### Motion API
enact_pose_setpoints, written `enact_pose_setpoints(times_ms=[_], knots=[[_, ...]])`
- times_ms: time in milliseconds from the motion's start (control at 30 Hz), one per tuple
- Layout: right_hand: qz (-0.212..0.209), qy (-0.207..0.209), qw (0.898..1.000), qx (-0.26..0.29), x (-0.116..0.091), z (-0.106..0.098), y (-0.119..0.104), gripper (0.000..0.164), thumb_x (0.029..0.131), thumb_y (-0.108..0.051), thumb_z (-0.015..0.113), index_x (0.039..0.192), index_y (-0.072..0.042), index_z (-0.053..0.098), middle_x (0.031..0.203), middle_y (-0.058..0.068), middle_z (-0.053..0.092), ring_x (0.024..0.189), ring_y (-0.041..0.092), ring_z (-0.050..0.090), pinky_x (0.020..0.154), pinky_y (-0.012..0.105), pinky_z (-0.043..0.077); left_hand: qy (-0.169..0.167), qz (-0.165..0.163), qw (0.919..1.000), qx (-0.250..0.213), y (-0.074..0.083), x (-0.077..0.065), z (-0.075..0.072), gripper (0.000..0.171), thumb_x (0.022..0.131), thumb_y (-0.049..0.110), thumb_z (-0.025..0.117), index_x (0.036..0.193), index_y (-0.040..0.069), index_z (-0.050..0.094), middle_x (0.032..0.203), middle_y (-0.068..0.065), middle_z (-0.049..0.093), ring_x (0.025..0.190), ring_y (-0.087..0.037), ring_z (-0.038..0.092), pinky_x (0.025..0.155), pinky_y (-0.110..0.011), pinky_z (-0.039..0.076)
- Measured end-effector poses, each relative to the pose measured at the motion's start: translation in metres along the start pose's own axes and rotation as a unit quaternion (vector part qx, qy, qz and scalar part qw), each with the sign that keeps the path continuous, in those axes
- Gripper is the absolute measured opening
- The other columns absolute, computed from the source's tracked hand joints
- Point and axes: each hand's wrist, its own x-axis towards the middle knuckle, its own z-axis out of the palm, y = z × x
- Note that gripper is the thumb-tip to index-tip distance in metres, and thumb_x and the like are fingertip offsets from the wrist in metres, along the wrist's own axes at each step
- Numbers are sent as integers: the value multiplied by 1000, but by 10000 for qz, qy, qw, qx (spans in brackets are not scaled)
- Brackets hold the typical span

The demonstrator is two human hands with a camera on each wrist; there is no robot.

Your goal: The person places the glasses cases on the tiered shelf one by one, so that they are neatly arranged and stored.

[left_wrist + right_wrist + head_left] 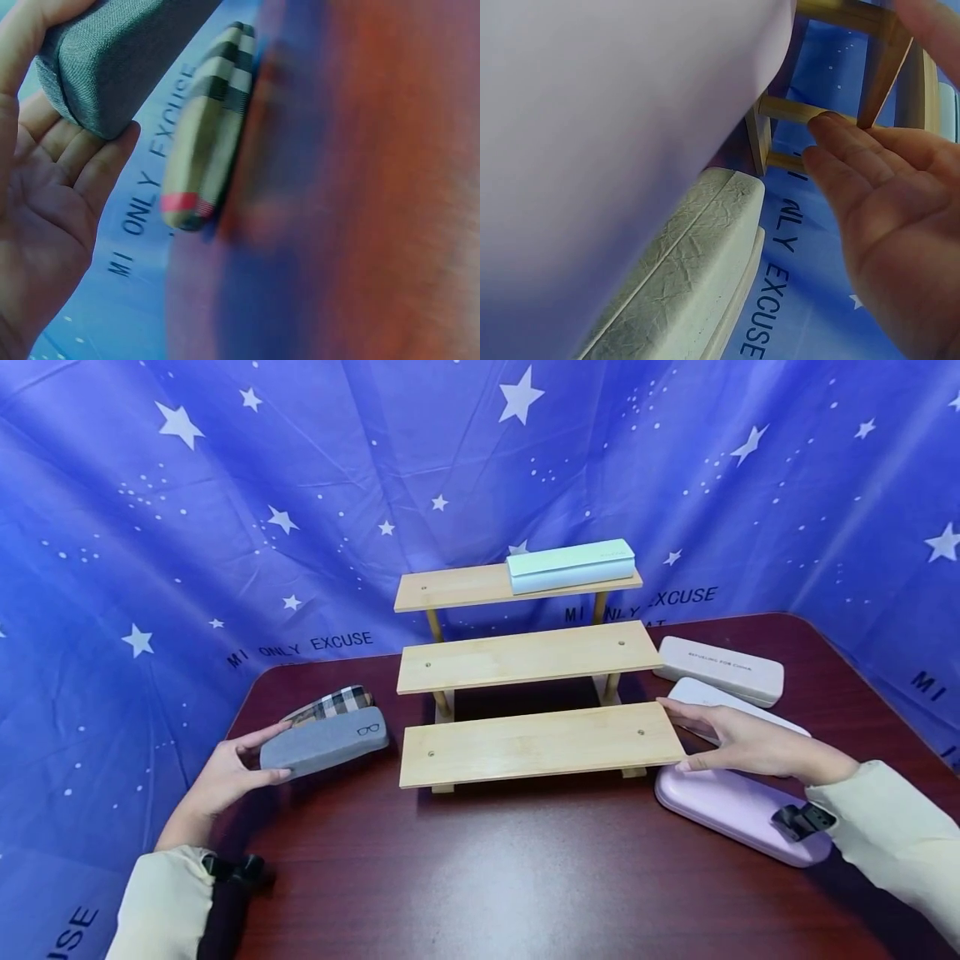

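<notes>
A grey fabric glasses case (322, 743) with a small glasses print is held at its left end by my left hand (217, 785), thumb in front and fingers behind. In the left wrist view the grey case (127, 60) looks raised off the table. Just behind it lies a plaid glasses case (341, 700). My right hand (750, 739) grips the right end of the lowest board of a three-tier wooden rack (532, 743), thumb at the front corner and fingers at the back one. A mint-green glasses case (570, 567) sits on the top board's right half.
Right of the rack lie a pink case (735, 814), partly under my right forearm, a white case (738, 702) and a light grey lettered case (720, 667). The dark red table (480, 877) ends at a blue star-printed curtain (337, 527).
</notes>
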Motion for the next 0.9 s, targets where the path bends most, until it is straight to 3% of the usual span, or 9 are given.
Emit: enact_pose_setpoints(times_ms=[167, 400, 533, 900], knots=[[92, -27, 10000, 1, 1, 0, -2, 84, 84, -21, 71, 144, 10, 22, 148, 30, 26, 124, -9, 29, 95, 3, 28, 160, 85, 9997, -183, 15, 10, -13, 65, 74, -10, 70, 135, -2, 48, 95, 15, 67, 77, -3, 62, 63, -17, 50], [120, -43, 9999, -38, 1, 0, -2, 84, 84, -22, 71, 145, 10, 22, 148, 30, 26, 127, 0, 30, 94, 3, 27, 262, 273, 9932, -1099, 38, 27, -32, 64, 75, -17, 64, 134, 5, 53, 97, 8, 69, 79, -4, 63, 64, -17, 52], [128, -20, 9998, -116, 1, -1, -2, 85, 84, -23, 72, 145, 9, 22, 148, 29, 26, 130, 13, 30, 94, 2, 27, 289, 328, 9930, -1098, 50, 41, -39, 63, 76, -16, 64, 133, 9, 54, 99, 10, 69, 80, -4, 63, 64, -16, 51], [244, 75, 9988, -427, -1, 0, -3, 87, 82, -26, 73, 144, 9, 25, 147, 29, 28, 131, 18, 30, 93, 2, 25, 199, 610, 9898, -1276, 88, 91, -36, 61, 74, -17, 65, 131, 3, 55, 100, 6, 69, 79, -6, 62, 65, -16, 51]])
